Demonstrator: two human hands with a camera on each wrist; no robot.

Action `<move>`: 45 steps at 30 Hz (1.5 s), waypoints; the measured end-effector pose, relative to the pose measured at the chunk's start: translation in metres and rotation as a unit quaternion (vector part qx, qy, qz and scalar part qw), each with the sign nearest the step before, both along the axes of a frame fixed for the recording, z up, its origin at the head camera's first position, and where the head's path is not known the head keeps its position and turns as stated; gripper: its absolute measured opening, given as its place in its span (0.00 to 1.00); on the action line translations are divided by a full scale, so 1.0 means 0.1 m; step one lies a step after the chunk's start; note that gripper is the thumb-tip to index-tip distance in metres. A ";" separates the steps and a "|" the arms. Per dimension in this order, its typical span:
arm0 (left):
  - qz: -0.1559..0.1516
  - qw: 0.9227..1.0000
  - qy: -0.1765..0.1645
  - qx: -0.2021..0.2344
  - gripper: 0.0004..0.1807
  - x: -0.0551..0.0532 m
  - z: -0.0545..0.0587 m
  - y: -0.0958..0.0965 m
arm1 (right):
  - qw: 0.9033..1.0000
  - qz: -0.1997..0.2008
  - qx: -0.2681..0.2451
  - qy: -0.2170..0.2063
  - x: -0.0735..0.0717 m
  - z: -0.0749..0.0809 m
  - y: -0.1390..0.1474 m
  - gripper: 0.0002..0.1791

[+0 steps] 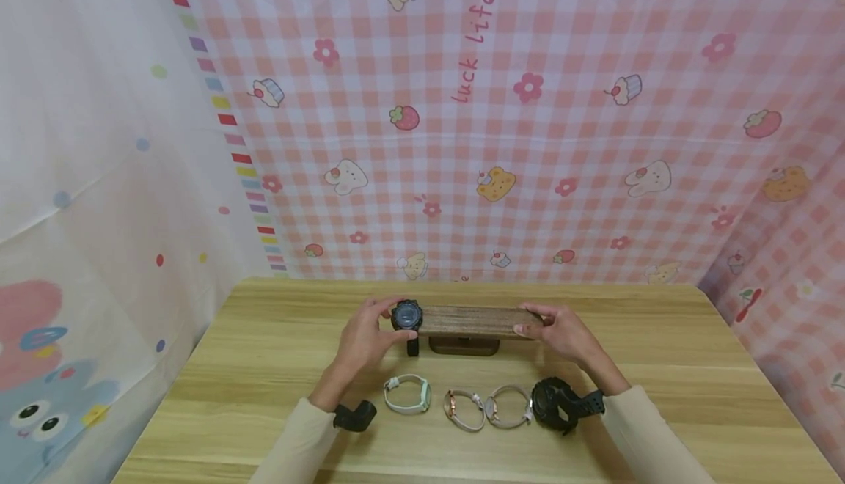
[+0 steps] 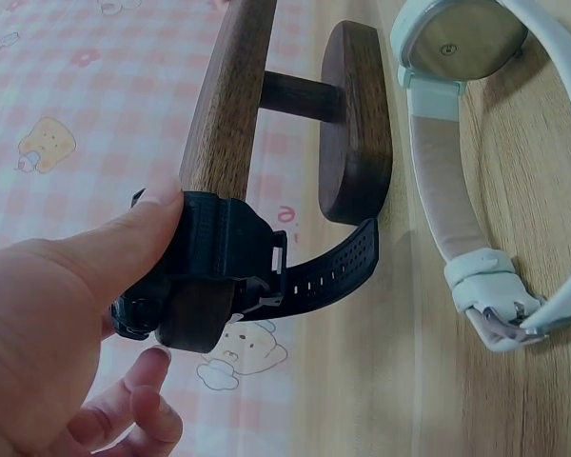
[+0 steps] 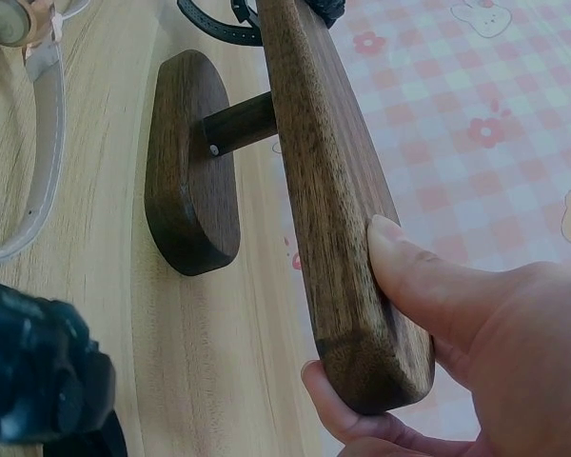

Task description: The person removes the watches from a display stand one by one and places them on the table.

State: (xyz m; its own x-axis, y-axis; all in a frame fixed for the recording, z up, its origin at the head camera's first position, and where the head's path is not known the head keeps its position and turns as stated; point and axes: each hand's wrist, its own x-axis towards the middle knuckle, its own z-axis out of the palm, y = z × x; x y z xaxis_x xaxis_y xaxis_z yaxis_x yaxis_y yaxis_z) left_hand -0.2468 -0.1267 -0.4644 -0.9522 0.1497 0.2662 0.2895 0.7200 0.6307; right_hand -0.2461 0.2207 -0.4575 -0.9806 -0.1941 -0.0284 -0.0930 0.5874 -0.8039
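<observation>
A dark wooden watch stand stands on the table, its long bar (image 1: 472, 317) raised over an oval base (image 2: 357, 124) by a short post (image 3: 243, 124). Round the bar's left end sits a black watch (image 1: 407, 314), dial up in the head view, its perforated strap end (image 2: 328, 276) hanging loose. My left hand (image 1: 364, 334) holds this watch, the thumb pressed on its band in the left wrist view and the other fingers below. At the bar's bare right end, my right hand (image 1: 557, 330) grips the wood, thumb on the near side and fingers underneath.
Lined up in front of the stand lie a mint-and-white watch (image 1: 408, 394), two pale-strapped watches with rose-gold parts (image 1: 463, 409), and a chunky black watch (image 1: 553, 405) by the right forearm. A pink checked cloth (image 1: 568, 139) hangs behind the table.
</observation>
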 end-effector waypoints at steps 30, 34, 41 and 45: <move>0.001 0.998 -0.036 0.050 0.34 -0.03 -0.02 -0.15 | 1.000 0.001 -0.001 -0.003 -0.01 -0.01 0.00 0.29; 0.001 0.998 -0.038 0.053 0.34 -0.03 -0.01 -0.15 | 1.000 0.000 -0.001 -0.003 -0.01 0.00 0.00 0.29; 0.005 0.998 -0.039 0.056 0.34 -0.02 -0.01 -0.16 | 1.000 -0.003 0.001 -0.006 -0.01 0.00 0.01 0.31; 0.007 0.997 -0.041 0.059 0.33 -0.02 -0.02 -0.16 | 1.000 -0.005 0.002 -0.008 -0.01 0.00 0.00 0.31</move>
State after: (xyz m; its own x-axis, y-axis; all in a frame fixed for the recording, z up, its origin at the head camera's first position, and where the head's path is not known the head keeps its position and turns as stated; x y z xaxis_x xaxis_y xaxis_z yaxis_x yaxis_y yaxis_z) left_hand -0.2491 -0.1423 -0.4660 -0.9734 0.1076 0.2024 0.2235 0.6426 0.7329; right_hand -0.2467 0.2212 -0.4574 -0.9818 -0.1845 -0.0448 -0.0745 0.5912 -0.8031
